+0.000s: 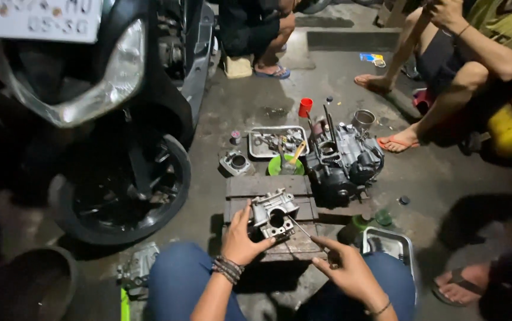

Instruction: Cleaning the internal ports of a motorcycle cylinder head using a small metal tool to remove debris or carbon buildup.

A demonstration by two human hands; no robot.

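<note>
**Bare metal, worn wood, stained concrete**

Dull grey cast metal, rough and matt, for the cylinder head (pixel 273 214) under the left hand (pixel 238 241). Thin bright steel for the tool (pixel 303 229) in the right hand (pixel 345 267). Weathered, scuffed wood for the block (pixel 268 187) beneath. Dark, oily metal on the engine (pixel 342 163) at right. Shiny sheet metal for the far tray (pixel 256 151). Glossy plastic on the red cup (pixel 305 107). Rough, blotched concrete for the floor (pixel 434 178).

Left hand (pixel 239 239) gripping cylinder head (pixel 273 214) on wooden block (pixel 268 187), right hand (pixel 346 268) holding thin tool (pixel 302 229)
</note>
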